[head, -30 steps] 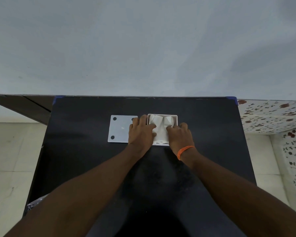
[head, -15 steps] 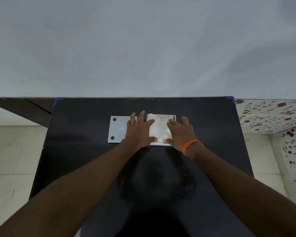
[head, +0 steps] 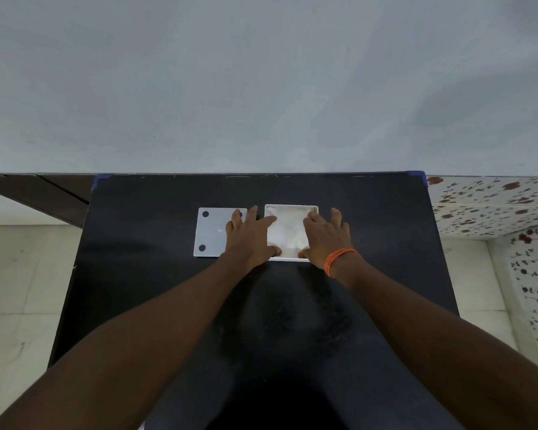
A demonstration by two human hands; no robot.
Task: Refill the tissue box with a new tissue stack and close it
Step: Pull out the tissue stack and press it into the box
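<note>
Two hands lie flat on the tissues now, where a second ago the sheets stood up in two rolled peaks and the fingers were bunched over them; the stack has since been pressed level inside the box. The left hand is spread, its thumb and forefinger on the stack's left side and its outer fingers reaching over the gap onto the lid. The right hand is likewise spread, thumb on the near edge of the tissues, outer fingers past the box's right wall; an orange band circles that wrist.

Counted: one box, open, one stack filling it, one lid lying flat just left of the box with three dark round pads showing, the fourth corner hidden under the left hand.

Box and lid rest on a black table, with blue tape at its far corners. Beyond the box rises a plain grey wall; right of the table is floral-patterned tile, and left of it pale floor.
</note>
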